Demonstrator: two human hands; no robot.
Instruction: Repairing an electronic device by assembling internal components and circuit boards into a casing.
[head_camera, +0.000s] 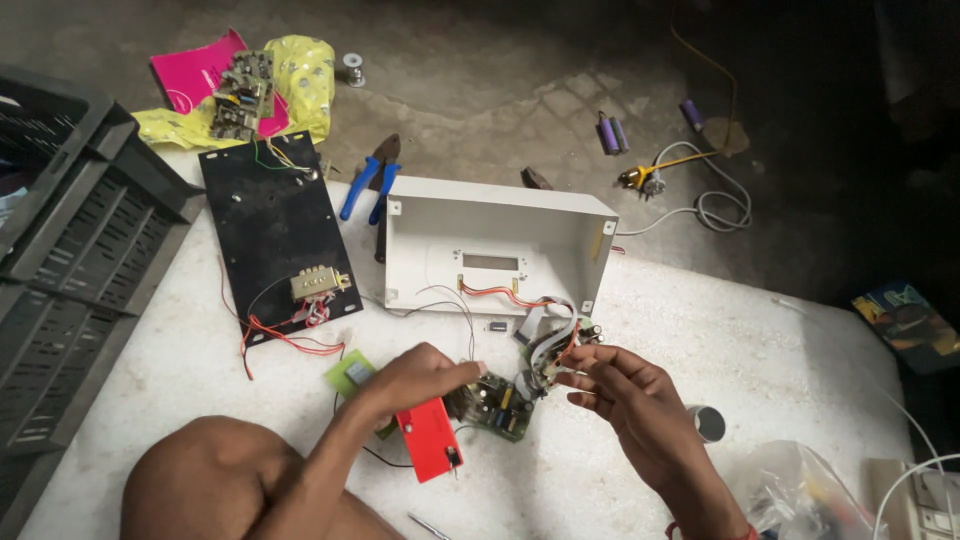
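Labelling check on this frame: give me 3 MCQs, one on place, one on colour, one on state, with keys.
1. Where do the pliers lie?
A. left of the white case
B. inside the case
C. on the black panel

2. What colour is the block by the left hand?
A. blue
B. red
C. green

3. How is the white case?
A. shut
B. open, inside showing
C. upside down under the crate

Key: 1 A, blue handles lie off its left wall. 2 B, it is plainly red. 3 B, wires run out of its open cavity.
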